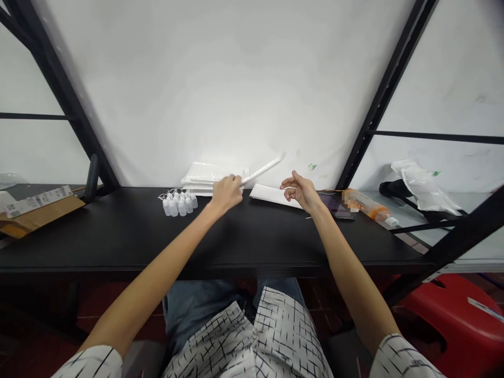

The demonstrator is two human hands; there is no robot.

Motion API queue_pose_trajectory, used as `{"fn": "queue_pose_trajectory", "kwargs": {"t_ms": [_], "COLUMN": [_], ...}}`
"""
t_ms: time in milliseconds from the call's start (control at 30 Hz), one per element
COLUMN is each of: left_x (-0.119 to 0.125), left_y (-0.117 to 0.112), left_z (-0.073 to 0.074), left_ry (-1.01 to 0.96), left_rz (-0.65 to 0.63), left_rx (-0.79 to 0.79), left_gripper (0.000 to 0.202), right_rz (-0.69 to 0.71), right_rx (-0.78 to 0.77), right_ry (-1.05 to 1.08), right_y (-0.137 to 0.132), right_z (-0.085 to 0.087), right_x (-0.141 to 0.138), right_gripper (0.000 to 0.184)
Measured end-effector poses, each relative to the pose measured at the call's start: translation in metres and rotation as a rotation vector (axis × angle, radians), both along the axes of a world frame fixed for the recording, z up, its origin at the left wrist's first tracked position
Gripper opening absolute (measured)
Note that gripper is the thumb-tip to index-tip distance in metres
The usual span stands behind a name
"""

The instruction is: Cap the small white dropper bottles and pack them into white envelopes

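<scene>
My left hand (227,195) is closed on one end of a thin white packet (262,172), which is seen nearly edge-on and tilts up to the right. Beside that hand, on the left, lies a stack of glossy white packets (208,170) against the wall. My right hand (300,190) hovers with its fingers apart and a little bent, holding nothing. Below and behind it, a flat white pad or sheaf (271,194) rests on the black table. Several small clear squeeze bottles (179,203) with thin capped tips stand grouped left of my left hand.
The black table (157,241) runs along a white wall. At the right lie a dark tablet or phone (336,206) and an orange-labelled bottle (368,206) on its side. A cardboard box (43,212) sits at far left. Black metal posts (381,100) flank the table; a red stool (460,310) stands below right.
</scene>
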State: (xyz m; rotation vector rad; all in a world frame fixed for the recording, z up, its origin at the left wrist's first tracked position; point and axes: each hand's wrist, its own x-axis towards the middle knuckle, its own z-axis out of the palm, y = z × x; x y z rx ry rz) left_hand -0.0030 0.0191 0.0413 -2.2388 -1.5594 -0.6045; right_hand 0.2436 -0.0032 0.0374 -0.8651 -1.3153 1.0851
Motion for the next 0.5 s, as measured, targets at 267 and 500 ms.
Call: {"fn": "queue_pose_trajectory", "kwargs": {"t_ms": [267,500], "left_x": [-0.028,-0.063], "left_y": [0.091,0.13], "left_z": [0.052,0.015], "left_ry": [-0.006,0.057], "left_rz": [0.124,0.268], "left_rx": [-0.032,-0.15], "left_gripper": [0.047,0.043], "right_rz": [-0.004,0.061], "right_rx": [-0.06,0.009], "right_ry": [-0.134,-0.157], "right_y": [-0.007,-0.013], "right_z": [-0.007,0.001], "right_x": [-0.004,-0.026], "right_gripper": [0.061,0.062]}}
